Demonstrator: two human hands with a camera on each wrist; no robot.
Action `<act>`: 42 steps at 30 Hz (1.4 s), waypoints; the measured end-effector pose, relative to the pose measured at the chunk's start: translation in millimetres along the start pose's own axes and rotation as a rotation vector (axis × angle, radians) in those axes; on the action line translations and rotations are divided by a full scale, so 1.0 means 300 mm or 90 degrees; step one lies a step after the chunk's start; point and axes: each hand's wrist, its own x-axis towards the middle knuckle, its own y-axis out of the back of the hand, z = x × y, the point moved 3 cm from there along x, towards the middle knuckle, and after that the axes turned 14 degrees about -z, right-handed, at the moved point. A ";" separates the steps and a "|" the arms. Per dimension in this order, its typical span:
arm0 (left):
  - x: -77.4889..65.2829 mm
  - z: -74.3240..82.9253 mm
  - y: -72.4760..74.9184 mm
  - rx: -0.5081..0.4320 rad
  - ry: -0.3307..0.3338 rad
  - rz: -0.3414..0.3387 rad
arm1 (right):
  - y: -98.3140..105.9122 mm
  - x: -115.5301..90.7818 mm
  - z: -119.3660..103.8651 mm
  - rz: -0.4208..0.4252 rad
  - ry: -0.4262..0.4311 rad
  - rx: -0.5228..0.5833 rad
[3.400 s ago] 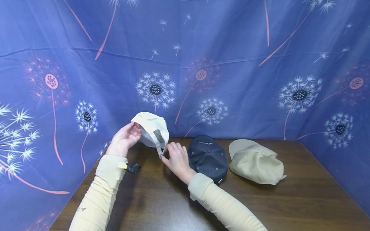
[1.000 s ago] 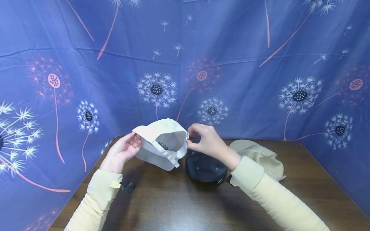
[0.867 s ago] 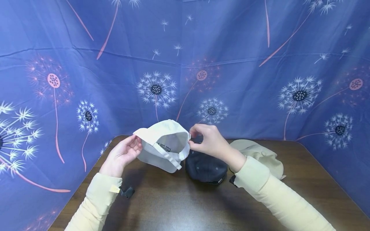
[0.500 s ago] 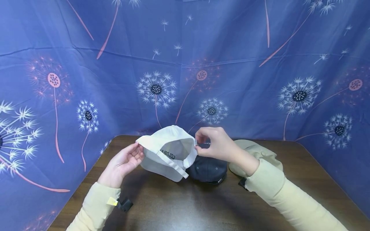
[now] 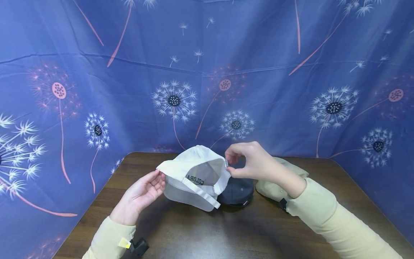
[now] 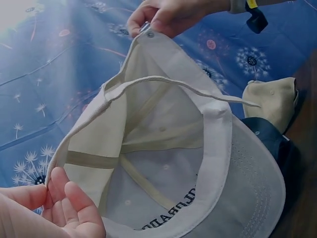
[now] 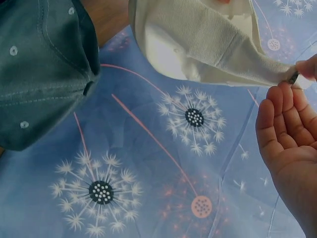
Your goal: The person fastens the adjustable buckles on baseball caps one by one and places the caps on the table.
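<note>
A white baseball cap point(image 5: 185, 165) hangs above the table between the two hands, its inside turned toward me. My left hand point(image 5: 142, 196) pinches the cap's edge at the left between thumb and fingers. At the right, my right hand point(image 5: 253, 162) pinches the metal buckle point(image 7: 293, 78) on one end of the back opening. The strap point(image 5: 202, 194) stretches loose across the opening with its end free, apart from the buckle. Dark lettering point(image 6: 173, 213) shows reversed inside the crown. The brim point(image 6: 257, 183) points down and away.
Behind the right hand, a navy cap point(image 5: 237, 192) rests on the wooden table point(image 5: 200, 237). Beside it lies a beige cap point(image 5: 273, 189), partly hidden by the right forearm. A blue cloth point(image 5: 275, 108) with dandelion prints surrounds the back and sides.
Earlier the cap's back was narrow and the strap end near the buckle; now the opening is spread and the strap hangs free. Both hands and cap have shifted right and nearer.
</note>
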 end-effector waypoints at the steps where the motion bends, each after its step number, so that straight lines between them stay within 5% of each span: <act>1: -0.004 -0.005 0.001 0.000 0.001 -0.001 | 0.002 -0.001 0.000 -0.002 0.003 0.001; 12: -0.006 -0.006 0.002 0.062 -0.003 0.013 | -0.009 -0.004 0.008 -0.011 -0.004 0.039; 21: -0.018 0.010 0.005 0.123 0.014 -0.018 | -0.016 0.000 0.013 -0.021 0.007 0.046; 25: -0.028 0.019 -0.001 0.188 0.005 -0.023 | -0.019 0.003 0.017 -0.020 0.008 0.041; 29: -0.040 0.027 -0.013 0.288 -0.032 0.002 | -0.017 0.009 0.018 -0.014 0.010 0.040; 35: -0.048 0.034 -0.054 0.467 -0.115 0.108 | -0.015 0.014 0.020 -0.006 0.017 0.037; 38: -0.048 0.035 -0.096 0.627 -0.164 0.165 | -0.014 0.015 0.023 -0.007 0.018 0.034; 42: -0.048 0.026 -0.176 0.930 -0.251 0.196 | -0.010 0.017 0.024 -0.011 0.019 0.033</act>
